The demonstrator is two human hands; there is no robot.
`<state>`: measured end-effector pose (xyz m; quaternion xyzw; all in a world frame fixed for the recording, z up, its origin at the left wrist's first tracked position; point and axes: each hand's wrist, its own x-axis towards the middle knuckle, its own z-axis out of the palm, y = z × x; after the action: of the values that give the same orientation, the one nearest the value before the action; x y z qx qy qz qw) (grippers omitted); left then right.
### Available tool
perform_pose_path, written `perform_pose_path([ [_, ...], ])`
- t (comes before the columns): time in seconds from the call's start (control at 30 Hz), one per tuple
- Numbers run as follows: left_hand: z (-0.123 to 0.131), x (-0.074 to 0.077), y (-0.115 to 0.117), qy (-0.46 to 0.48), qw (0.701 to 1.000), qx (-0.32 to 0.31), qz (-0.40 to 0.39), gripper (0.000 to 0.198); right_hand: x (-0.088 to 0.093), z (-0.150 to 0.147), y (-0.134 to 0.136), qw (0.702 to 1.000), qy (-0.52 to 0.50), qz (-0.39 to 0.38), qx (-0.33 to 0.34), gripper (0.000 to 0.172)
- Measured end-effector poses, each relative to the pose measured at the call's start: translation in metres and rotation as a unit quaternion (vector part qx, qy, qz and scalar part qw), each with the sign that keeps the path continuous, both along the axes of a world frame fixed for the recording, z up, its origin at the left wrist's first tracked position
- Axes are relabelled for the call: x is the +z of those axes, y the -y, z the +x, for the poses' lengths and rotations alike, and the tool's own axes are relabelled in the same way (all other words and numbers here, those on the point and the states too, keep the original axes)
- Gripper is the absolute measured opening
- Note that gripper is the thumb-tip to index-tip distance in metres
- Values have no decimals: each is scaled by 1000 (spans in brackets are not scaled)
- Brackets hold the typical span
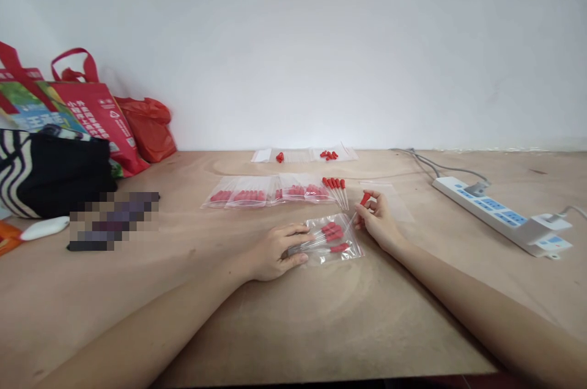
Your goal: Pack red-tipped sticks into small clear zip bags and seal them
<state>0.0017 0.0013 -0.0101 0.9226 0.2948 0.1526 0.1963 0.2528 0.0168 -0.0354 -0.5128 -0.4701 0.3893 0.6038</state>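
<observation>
The red-bulbed dropper (365, 198) was in the right hand (376, 219), its thumb and fingers clamped on it just below the bulb. Its long axis ran aslant: the bulb pointed toward the far edge of the table (348, 322) and a little to the right, while the thin stem sloped down to the left and toward the near edge. The stem's lower end lay at or just beside the upper right corner of the clear bag (325, 258); whether it was inside or outside the plastic could not be told.

The bag lay on the table between the two hands, somewhat nearer its far edge than its near one. The droppers inside it stretched roughly along the table, bulbs to the right and stems to the left, so the dropper outside stood at a steeper slant than they did. The left hand (277, 252) was over the bag's left end, thumb on the near side and fingers on the far side, standing apart; whether they pinched the plastic or only pressed on it could not be told.

Beyond the bag, toward the table's far edge, a row of loose droppers (338, 189) lay just left of the right hand.
</observation>
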Motion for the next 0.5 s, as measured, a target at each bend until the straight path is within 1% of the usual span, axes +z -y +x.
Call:
perform_pose_path([
  [0.1,0,1,0,-8,1000,4,-6,37,2,0,1,1000,3,-5,11,50],
  [0.23,0,0,0,-11,1000,5,-5,37,3,-1,3,999,10,-18,50,46],
  [0.3,0,0,0,-8,1000,4,-5,37,3,-1,3,998,7,-24,53,46],
  [0.43,0,2,1,-10,1000,7,-10,37,2,0,4,1000,-20,-14,-14,46],
  [0.5,0,2,1,-14,1000,8,-8,38,2,0,5,999,-27,-9,-31,47],
])
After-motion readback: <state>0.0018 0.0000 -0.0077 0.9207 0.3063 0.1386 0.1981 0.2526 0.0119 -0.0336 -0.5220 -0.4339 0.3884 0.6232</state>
